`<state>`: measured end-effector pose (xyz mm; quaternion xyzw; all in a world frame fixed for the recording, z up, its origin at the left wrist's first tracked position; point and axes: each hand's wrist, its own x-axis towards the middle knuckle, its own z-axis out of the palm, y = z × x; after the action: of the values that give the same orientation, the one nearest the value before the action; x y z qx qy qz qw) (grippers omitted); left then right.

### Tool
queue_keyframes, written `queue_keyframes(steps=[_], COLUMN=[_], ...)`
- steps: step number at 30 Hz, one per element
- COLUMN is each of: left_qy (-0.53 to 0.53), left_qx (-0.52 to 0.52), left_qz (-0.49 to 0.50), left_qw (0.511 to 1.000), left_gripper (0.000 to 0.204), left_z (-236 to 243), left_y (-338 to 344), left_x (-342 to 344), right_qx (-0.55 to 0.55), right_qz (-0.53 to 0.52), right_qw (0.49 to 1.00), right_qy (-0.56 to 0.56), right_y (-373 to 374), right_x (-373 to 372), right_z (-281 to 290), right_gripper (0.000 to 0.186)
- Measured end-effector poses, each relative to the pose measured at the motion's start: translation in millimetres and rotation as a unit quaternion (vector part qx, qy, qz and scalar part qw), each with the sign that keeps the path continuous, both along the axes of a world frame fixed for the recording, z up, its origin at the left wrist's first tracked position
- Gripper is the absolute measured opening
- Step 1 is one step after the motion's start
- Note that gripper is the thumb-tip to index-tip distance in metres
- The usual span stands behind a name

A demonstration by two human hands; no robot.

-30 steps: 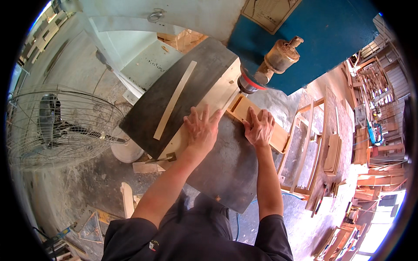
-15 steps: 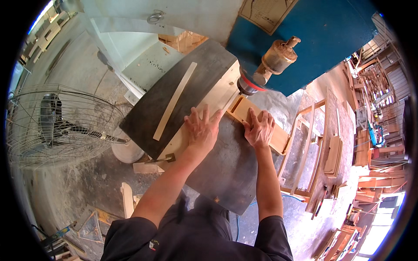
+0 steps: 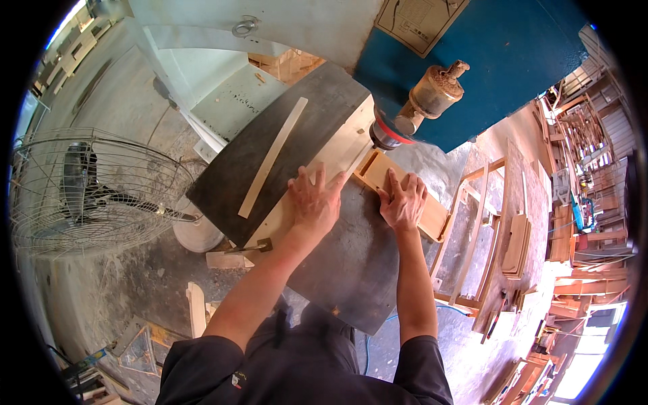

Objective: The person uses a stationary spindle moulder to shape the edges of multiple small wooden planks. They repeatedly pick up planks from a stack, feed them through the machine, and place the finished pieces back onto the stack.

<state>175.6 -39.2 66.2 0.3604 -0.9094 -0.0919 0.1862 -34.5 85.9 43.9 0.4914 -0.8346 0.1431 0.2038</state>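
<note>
My left hand (image 3: 316,204) lies with its fingers spread on a long pale wooden board (image 3: 347,138), which runs diagonally over the dark metal machine table (image 3: 351,270). My right hand (image 3: 403,200) rests, fingers apart, on a light-brown wooden workpiece (image 3: 432,214) with a raised rim. The far end of this workpiece meets the pale board just below the machine's spindle (image 3: 388,133), which has a red ring. A thin bit points down there; its tip is hard to make out. Left of my left hand, a loose narrow wooden strip (image 3: 273,158) lies on the table.
A clamp (image 3: 264,245) sits at the board's near end. Behind the spindle stands the blue machine body (image 3: 486,61) with a dusty cylindrical fitting (image 3: 435,91). On the left is a caged fan (image 3: 88,192); on the right, a wooden frame (image 3: 482,229) and stacked boards (image 3: 517,246).
Hardly anything differs. The whole view has shifted very slightly, while both hands stay in place on the wood.
</note>
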Motion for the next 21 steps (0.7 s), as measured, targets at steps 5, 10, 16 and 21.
queue_keyframes(steps=[5,10,16,21], left_qy=[-0.024,-0.016,-0.005,-0.001], left_qx=[0.059,0.028,0.000,0.004], left_qz=[-0.031,-0.026,-0.018,-0.008], left_qw=[0.997,0.999,1.000,1.000], left_gripper=[0.054,0.053,0.055,0.054], left_z=[10.5,6.3,2.7,2.3], left_y=[-4.2,-3.3,-2.8,-1.1], left_x=[4.3,4.7,3.0,0.3], right_qx=[0.013,0.001,-0.006,-0.006], right_qz=[-0.010,-0.006,-0.002,0.001], right_qw=[1.000,1.000,1.000,1.000], right_qy=[-0.013,-0.005,0.001,-0.003], right_y=[-0.4,-1.7,-3.2,-4.4], right_x=[1.6,-2.1,-5.0,-7.5], right_z=[3.0,0.7,1.3,1.7], right_gripper=[0.064,0.063,0.063,0.064])
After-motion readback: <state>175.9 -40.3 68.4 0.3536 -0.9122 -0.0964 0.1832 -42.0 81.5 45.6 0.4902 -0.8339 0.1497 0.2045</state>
